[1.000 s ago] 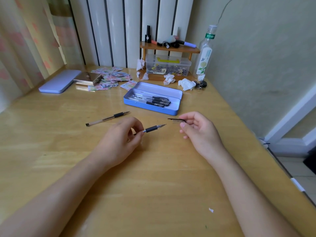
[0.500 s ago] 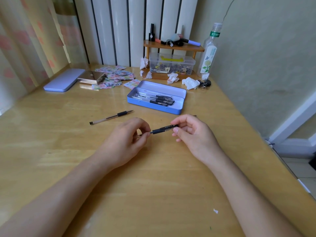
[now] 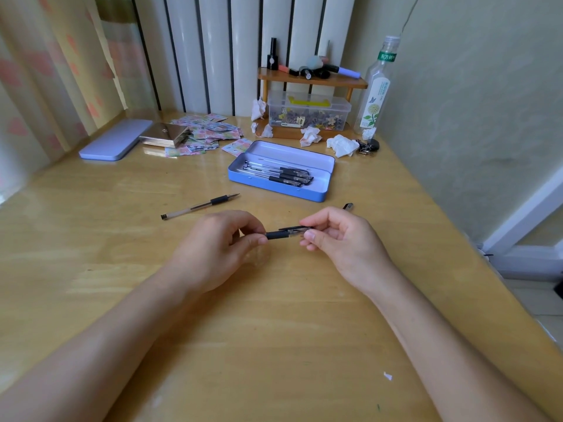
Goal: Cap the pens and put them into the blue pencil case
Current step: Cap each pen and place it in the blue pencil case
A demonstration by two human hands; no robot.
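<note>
My left hand grips the barrel of a black-gripped pen, most of the barrel hidden in my fist. My right hand pinches the pen cap, which sits over the pen's tip. Both hands hover over the middle of the wooden table. An uncapped pen lies to the left, tip pointing right. A loose cap lies just beyond my right hand. The open blue pencil case stands farther back and holds several capped pens.
The case's lilac lid lies at the far left by a gold box and scattered paper cards. At the back stand a small wooden shelf, a clear plastic box, crumpled tissues and a bottle. The wall runs along the right table edge.
My right hand brought the cap from apart onto the pen tip held in my left hand. The two hands came together; the view shifted slightly.
</note>
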